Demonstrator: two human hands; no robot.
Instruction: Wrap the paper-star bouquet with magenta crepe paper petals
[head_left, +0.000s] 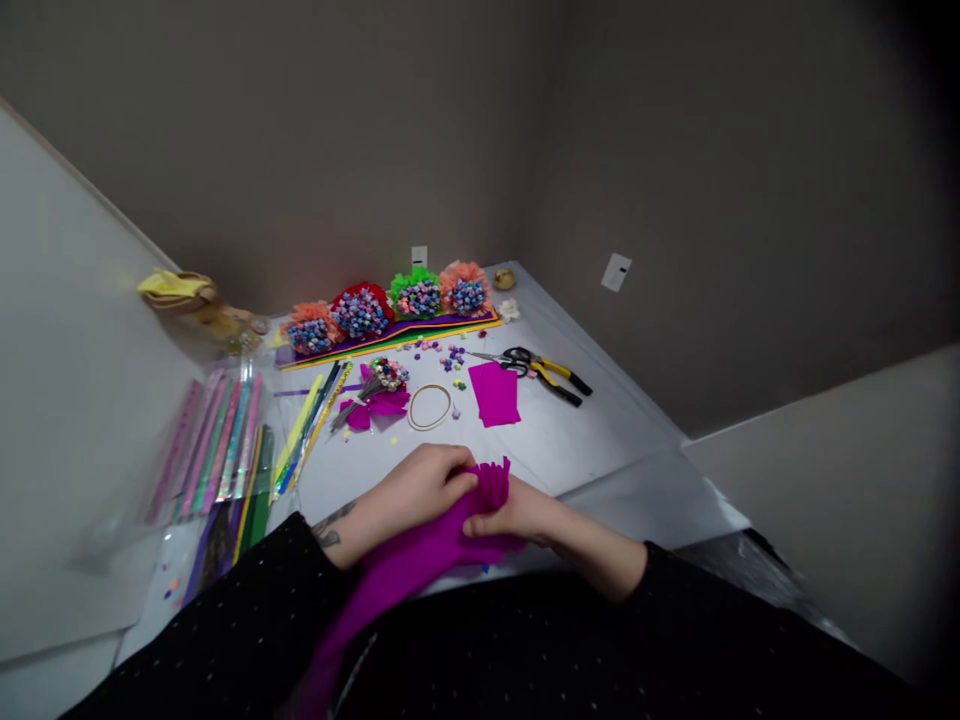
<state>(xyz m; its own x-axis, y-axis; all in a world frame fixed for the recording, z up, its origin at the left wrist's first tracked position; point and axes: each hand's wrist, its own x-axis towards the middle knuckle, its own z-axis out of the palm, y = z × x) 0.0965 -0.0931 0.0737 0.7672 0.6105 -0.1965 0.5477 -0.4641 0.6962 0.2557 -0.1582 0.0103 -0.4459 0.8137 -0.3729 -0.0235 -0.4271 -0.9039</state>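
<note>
My left fingers (459, 486) and right fingers (489, 523) pinch the magenta paper (420, 553) near its frilled end, over the surface (592, 440); its tail runs down beside my left sleeve (262, 580), and a ring (409, 410) lies beyond

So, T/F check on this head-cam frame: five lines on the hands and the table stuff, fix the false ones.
1. The left hand and right hand both hold magenta paper. True.
2. The scissors are in the right hand. False: they lie on the table, next to a tool with yellow-and-black handles.
3. Four paper flowers sit in a row near the wall. True.
4. The ring lies on the magenta sheets. False: it lies to their left, apart from them.
5. The flower at the row's right end is green. False: it is orange.
</note>
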